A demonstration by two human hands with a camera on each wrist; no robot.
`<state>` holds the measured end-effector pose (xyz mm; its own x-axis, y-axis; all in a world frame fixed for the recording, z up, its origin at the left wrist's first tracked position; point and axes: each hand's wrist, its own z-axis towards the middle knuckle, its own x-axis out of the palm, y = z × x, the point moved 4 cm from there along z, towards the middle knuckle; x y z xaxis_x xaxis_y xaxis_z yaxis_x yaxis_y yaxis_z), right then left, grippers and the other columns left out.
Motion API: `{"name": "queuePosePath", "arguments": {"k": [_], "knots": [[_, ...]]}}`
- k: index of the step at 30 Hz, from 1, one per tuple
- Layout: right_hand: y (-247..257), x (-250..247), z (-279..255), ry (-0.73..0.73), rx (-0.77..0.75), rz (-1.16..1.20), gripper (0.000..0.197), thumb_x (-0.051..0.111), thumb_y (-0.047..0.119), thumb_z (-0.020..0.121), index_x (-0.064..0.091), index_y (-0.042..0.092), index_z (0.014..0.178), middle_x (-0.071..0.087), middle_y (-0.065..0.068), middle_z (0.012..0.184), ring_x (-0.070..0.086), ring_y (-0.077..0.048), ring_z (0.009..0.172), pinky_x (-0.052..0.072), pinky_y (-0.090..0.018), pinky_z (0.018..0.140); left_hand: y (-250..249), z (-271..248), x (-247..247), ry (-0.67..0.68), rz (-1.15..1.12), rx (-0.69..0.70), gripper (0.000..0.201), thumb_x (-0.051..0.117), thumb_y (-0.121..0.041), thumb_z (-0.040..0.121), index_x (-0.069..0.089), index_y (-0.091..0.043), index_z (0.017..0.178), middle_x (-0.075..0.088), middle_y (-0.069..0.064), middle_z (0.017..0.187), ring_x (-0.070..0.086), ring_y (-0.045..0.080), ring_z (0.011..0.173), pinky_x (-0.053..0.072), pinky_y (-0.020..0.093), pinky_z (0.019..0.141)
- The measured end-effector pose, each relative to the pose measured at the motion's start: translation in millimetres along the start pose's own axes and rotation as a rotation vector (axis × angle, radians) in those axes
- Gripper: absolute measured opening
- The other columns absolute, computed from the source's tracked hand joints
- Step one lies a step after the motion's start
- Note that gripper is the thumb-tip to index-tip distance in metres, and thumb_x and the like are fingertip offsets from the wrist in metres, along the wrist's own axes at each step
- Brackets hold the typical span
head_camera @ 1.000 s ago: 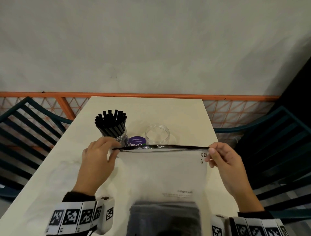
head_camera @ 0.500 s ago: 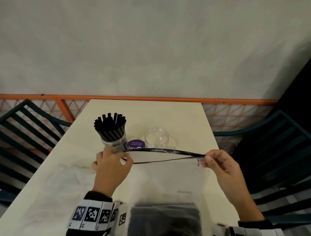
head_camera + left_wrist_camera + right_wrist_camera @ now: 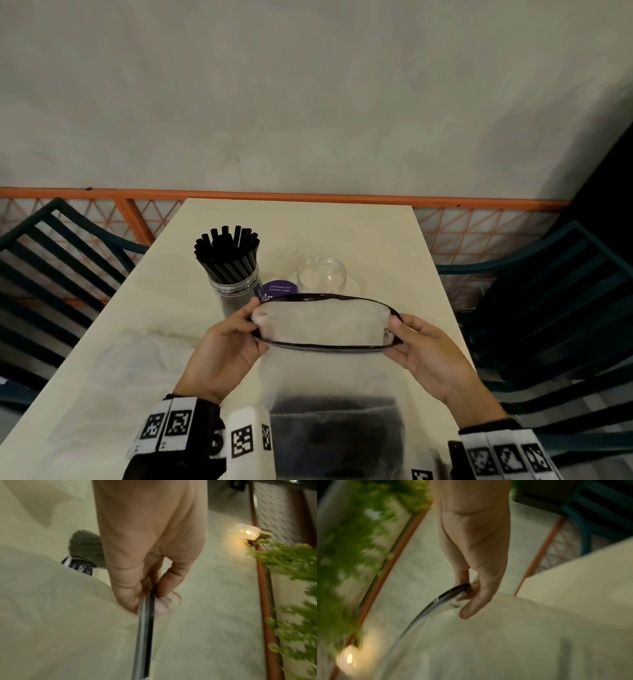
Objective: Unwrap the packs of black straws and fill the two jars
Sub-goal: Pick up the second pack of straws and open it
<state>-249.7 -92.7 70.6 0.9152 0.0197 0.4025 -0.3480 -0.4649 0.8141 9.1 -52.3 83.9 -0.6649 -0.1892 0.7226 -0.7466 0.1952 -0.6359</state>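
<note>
Left hand (image 3: 224, 353) and right hand (image 3: 430, 356) each pinch an end of the clear black-rimmed plastic bag (image 3: 322, 325), mouth spread nine-to-three, dark straw bundle (image 3: 334, 435) at six o'clock below both grips.

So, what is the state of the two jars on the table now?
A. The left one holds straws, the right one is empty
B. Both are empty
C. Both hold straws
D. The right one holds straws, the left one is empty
A: in the head view the left jar is packed with black straws, while the right jar is clear and holds nothing.
</note>
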Motion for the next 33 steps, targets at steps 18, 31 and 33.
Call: {"name": "queuePosePath", "arguments": {"k": [18,31,33], "knots": [[9.8,9.4,-3.1,-0.074,-0.251,-0.444,0.019,0.055,0.001,0.087,0.054,0.019,0.094,0.055,-0.006,0.088,0.052,-0.017,0.069,0.048,-0.027,0.066,-12.7,-7.9,-14.8,-0.444,1.280,0.365,0.020,0.071,-0.008,0.073,0.058,-0.017,0.086,0.056,0.008,0.095,0.058,0.020,0.070,0.044,0.024,0.064],[-11.7,9.1,5.7,-0.062,-0.122,-0.490,0.019,0.051,0.016,0.093,0.068,0.009,0.091,0.069,-0.009,0.091,0.063,-0.023,0.086,0.055,-0.029,0.069,28.2,-6.6,2.2,-0.072,0.464,-0.125,0.031,0.054,0.006,0.081,0.057,0.000,0.111,0.064,0.020,0.098,0.064,0.025,0.080,0.058,0.026,0.064],[-14.6,6.9,7.5,-0.041,0.045,-0.124,0.019,0.048,0.011,0.094,0.065,0.003,0.095,0.070,-0.014,0.089,0.067,-0.024,0.083,0.059,-0.032,0.065,29.6,-5.8,-2.3,-0.071,0.286,-0.168,0.035,0.059,0.006,0.073,0.055,-0.006,0.106,0.068,0.016,0.088,0.067,0.023,0.071,0.057,0.031,0.061]]}}
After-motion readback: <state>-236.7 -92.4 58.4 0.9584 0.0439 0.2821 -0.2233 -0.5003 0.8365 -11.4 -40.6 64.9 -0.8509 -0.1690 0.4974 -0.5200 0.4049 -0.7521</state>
